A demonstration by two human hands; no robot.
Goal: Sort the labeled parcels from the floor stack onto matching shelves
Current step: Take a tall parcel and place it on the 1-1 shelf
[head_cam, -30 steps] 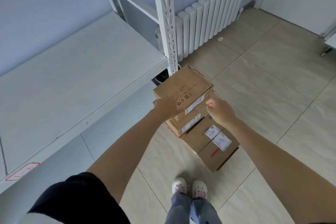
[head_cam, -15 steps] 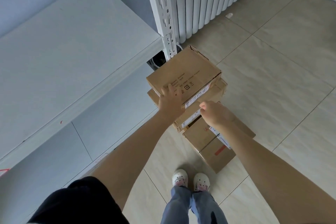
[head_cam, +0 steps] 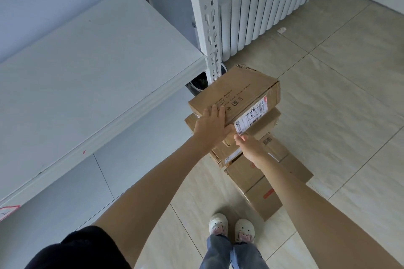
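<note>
A stack of brown cardboard parcels stands on the tiled floor beside the shelf post. The top parcel (head_cam: 238, 89) bears a white shipping label (head_cam: 251, 118) on its near side and sits slightly askew over the second parcel (head_cam: 267, 120). My left hand (head_cam: 211, 129) grips its near left corner, fingers on the top face, thumb along the side. At the lower near edge by the label is my right hand (head_cam: 251, 147), fingers curled under the parcel. Lower parcels (head_cam: 262, 201) lie on the floor beneath my right forearm.
A wide white shelf (head_cam: 87, 76) runs along the left, with a red-bordered label (head_cam: 8, 212) on its front edge. Its slotted upright post (head_cam: 206, 19) stands just behind the stack. A white radiator (head_cam: 258, 6) lines the wall. My feet (head_cam: 231, 227) are just before the stack.
My left hand has slid further onto the top parcel's top face. My right hand has moved up to the parcel's lower near edge. The view has dropped closer to the stack.
</note>
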